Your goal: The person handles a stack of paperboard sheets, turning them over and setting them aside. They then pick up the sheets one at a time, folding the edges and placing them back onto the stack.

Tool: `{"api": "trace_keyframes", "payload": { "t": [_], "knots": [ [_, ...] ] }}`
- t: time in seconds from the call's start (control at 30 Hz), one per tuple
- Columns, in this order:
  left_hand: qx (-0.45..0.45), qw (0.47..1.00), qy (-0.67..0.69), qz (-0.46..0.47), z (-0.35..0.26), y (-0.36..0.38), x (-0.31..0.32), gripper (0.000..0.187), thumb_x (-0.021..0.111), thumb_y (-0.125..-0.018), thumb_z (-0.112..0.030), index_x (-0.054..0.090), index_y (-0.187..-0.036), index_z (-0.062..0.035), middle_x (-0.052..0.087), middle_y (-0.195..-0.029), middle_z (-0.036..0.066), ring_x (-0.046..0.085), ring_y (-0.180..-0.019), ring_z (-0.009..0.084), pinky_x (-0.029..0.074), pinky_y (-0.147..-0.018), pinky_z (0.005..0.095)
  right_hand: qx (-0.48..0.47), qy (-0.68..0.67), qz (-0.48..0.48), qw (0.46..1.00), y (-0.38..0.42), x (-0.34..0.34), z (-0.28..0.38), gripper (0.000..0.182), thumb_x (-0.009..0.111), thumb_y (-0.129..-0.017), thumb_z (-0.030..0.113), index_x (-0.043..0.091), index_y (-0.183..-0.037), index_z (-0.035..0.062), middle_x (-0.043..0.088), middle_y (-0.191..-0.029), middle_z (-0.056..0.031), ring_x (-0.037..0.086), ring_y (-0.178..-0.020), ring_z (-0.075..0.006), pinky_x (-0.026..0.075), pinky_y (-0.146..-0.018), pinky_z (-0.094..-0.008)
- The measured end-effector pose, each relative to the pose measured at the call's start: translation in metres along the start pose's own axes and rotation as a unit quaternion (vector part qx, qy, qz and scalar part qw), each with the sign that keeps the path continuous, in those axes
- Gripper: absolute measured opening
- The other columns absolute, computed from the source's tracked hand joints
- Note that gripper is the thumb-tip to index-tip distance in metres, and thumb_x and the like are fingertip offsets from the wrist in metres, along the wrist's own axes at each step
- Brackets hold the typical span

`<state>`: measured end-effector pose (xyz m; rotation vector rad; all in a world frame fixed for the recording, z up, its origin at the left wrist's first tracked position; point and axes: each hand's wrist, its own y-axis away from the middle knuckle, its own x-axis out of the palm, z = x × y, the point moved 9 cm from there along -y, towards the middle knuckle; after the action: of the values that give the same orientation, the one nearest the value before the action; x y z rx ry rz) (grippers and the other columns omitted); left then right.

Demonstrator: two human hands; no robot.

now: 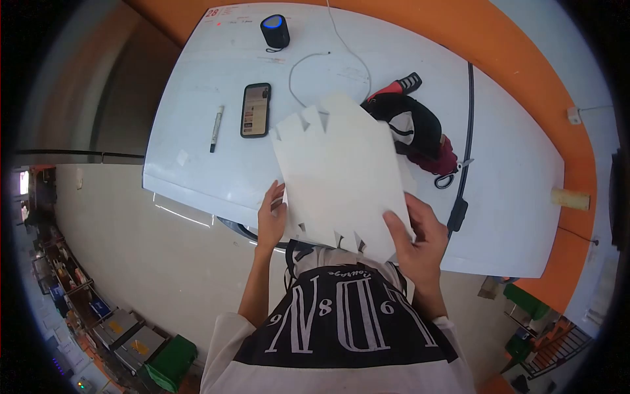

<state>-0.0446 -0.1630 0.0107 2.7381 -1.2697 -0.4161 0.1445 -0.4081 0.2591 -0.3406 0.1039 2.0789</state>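
White paper sheets point(344, 174), slightly fanned at the top left, are held tilted above the near edge of the table. Small triangular notches are cut into their top and bottom edges. My right hand point(420, 236) grips the lower right side, thumb on the top face and fingers around the edge. At the lower left side, my left hand point(272, 213) holds the edge with curled fingers, partly hidden by the paper. How many sheets there are, I cannot make out.
On the white table point(197, 177) lie a phone point(256, 110), a marker pen point(216, 129), a speaker point(275, 31) and a white cable point(291, 80). Right of the paper are a black cap-like item point(426, 125), maroon cloth point(441, 157) and scissors point(446, 178). A black strip point(470, 111) crosses the table.
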Motion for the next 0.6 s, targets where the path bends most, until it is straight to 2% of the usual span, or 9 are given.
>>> {"api": "trace_keyframes", "payload": {
  "t": [0.1,0.13,0.17,0.23,0.27,0.37,0.4,0.53,0.6],
  "knots": [
    [0.020,0.998,-0.052,-0.025,-0.006,-0.009,0.005,0.056,0.060,-0.096,0.008,0.053,-0.150,-0.0019,0.064,-0.137,0.016,0.066,-0.116,0.0247,0.055,-0.100,0.0366,-0.130,0.034,0.018,0.991,-0.022,0.024,0.027,0.045,0.076,-0.092,-0.001,0.064,-0.135,-0.0084,0.079,-0.111,-0.0197,0.078,-0.096,-0.0243,0.059,-0.088,-0.0308],
    [0.027,0.997,-0.058,-0.046,-0.006,-0.012,0.003,0.050,0.064,-0.096,0.006,0.059,-0.145,-0.0018,0.067,-0.131,0.014,0.067,-0.110,0.0235,0.057,-0.095,0.0358,-0.114,0.020,0.076,0.990,-0.025,0.035,0.028,0.061,0.081,-0.090,0.004,0.056,-0.145,-0.0073,0.074,-0.126,-0.0229,0.075,-0.109,-0.0282,0.057,-0.096,-0.0324],
    [0.029,0.996,-0.061,-0.050,-0.004,-0.013,0.003,0.050,0.064,-0.096,0.006,0.059,-0.145,-0.0018,0.067,-0.131,0.014,0.067,-0.110,0.0235,0.057,-0.095,0.0358,-0.118,0.015,0.077,0.990,-0.029,0.038,0.035,0.061,0.081,-0.090,0.004,0.056,-0.145,-0.0073,0.074,-0.126,-0.0229,0.075,-0.109,-0.0282,0.057,-0.096,-0.0324],
    [0.049,0.993,-0.085,-0.066,-0.009,-0.014,0.002,0.045,0.071,-0.095,0.002,0.063,-0.139,-0.0019,0.068,-0.127,0.013,0.068,-0.104,0.0230,0.060,-0.086,0.0340,-0.129,-0.186,0.248,0.942,-0.028,0.071,0.057,0.092,0.090,-0.084,0.014,0.040,-0.159,-0.0034,0.060,-0.147,-0.0240,0.061,-0.134,-0.0280,0.044,-0.115,-0.0387],
    [0.031,0.995,-0.073,-0.060,0.003,-0.016,0.000,0.044,0.072,-0.095,0.000,0.064,-0.138,-0.0020,0.068,-0.125,0.013,0.068,-0.102,0.0223,0.060,-0.084,0.0334,-0.143,-0.199,0.343,0.907,-0.019,0.089,0.048,0.118,0.096,-0.078,0.030,0.024,-0.166,-0.0010,0.035,-0.167,-0.0238,0.037,-0.155,-0.0321,0.028,-0.126,-0.0438],
    [0.092,0.987,-0.098,-0.092,-0.015,-0.009,0.000,0.044,0.072,-0.095,0.001,0.064,-0.137,-0.0017,0.068,-0.124,0.013,0.068,-0.101,0.0217,0.060,-0.085,0.0330,-0.150,-0.114,0.405,0.895,-0.004,0.115,0.034,0.126,0.094,-0.078,0.039,0.015,-0.168,-0.0005,0.023,-0.173,-0.0215,0.025,-0.160,-0.0339,0.024,-0.128,-0.0451],
    [0.048,0.993,-0.071,-0.080,-0.003,-0.010,0.001,0.044,0.072,-0.095,-0.001,0.064,-0.138,-0.0022,0.068,-0.122,0.013,0.068,-0.100,0.0223,0.059,-0.085,0.0337,-0.108,-0.114,0.437,0.885,0.004,0.125,0.013,0.128,0.093,-0.078,0.044,0.013,-0.168,0.0024,0.013,-0.176,-0.0181,0.016,-0.162,-0.0354,0.022,-0.129,-0.0465],
    [0.106,0.981,-0.141,-0.085,0.002,-0.010,0.004,0.045,0.073,-0.096,-0.006,0.063,-0.140,-0.0037,0.068,-0.122,0.014,0.068,-0.099,0.0239,0.055,-0.086,0.0349,-0.119,-0.029,0.387,0.914,0.028,0.149,-0.056,0.114,0.090,-0.084,0.035,0.019,-0.168,0.0066,0.024,-0.173,-0.0199,0.028,-0.158,-0.0364,0.029,-0.126,-0.0451],
    [0.074,0.984,-0.130,-0.095,0.006,-0.009,0.006,0.046,0.073,-0.096,-0.006,0.063,-0.140,-0.0039,0.068,-0.123,0.013,0.067,-0.100,0.0237,0.055,-0.086,0.0347,-0.059,-0.021,0.300,0.952,0.021,0.152,-0.092,0.083,0.080,-0.092,0.021,0.038,-0.161,0.0066,0.048,-0.158,-0.0232,0.051,-0.143,-0.0386,0.045,-0.117,-0.0438]
  ]
}}
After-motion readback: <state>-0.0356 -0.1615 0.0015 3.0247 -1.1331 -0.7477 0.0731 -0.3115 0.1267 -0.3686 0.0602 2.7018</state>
